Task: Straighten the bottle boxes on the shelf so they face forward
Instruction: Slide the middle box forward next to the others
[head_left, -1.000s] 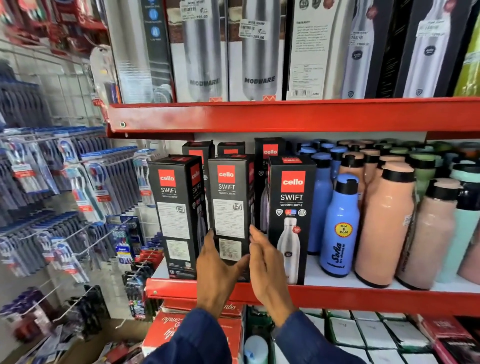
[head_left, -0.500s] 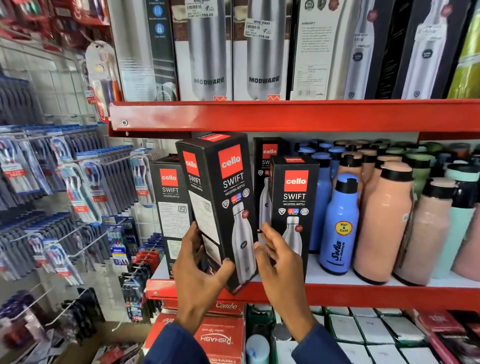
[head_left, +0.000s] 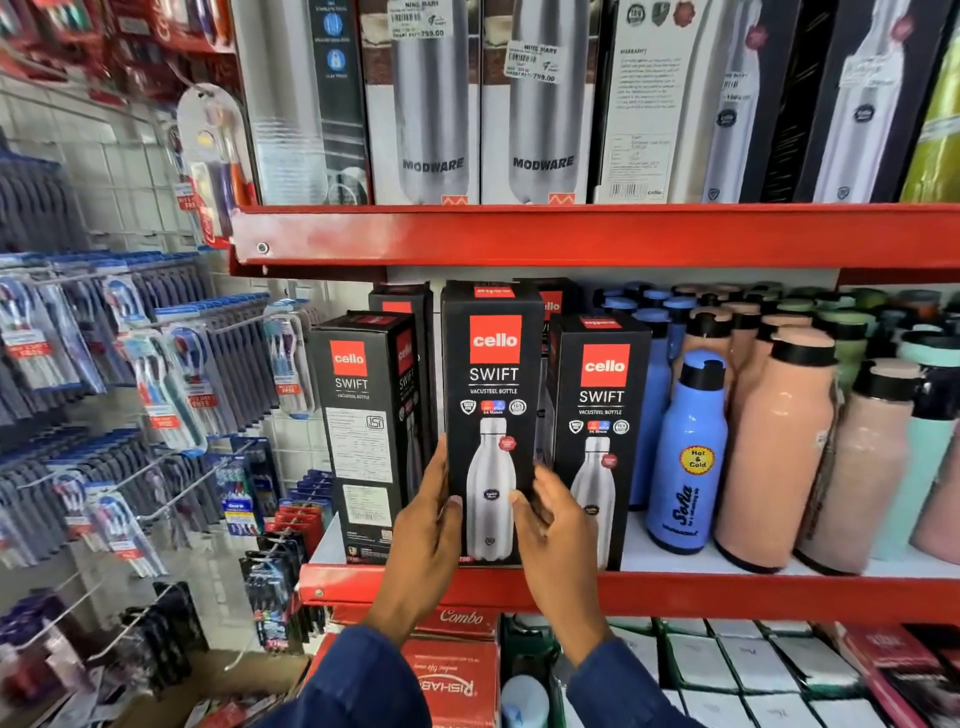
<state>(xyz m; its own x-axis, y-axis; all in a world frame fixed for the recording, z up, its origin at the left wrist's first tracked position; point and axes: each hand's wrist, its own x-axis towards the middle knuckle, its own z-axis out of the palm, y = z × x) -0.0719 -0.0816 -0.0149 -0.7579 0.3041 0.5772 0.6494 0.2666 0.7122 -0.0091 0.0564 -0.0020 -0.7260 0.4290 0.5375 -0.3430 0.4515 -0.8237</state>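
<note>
Gripping one of three front boxes (head_left: 492, 410), both hands (head_left: 493, 525).

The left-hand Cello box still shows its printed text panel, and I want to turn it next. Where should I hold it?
Probably grip the left box low on its two narrow vertical sides, one hand each, from the open front. It stands tall and upright; the middle box crowds its right.

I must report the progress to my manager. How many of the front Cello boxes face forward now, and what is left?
Done: the right Cello Swift box shows its bottle picture to the front. In hand: the middle Cello Swift box, picture forward, held between the left hand and right hand at the shelf edge. Left: the left Cello Swift box shows its printed text panel.
</note>
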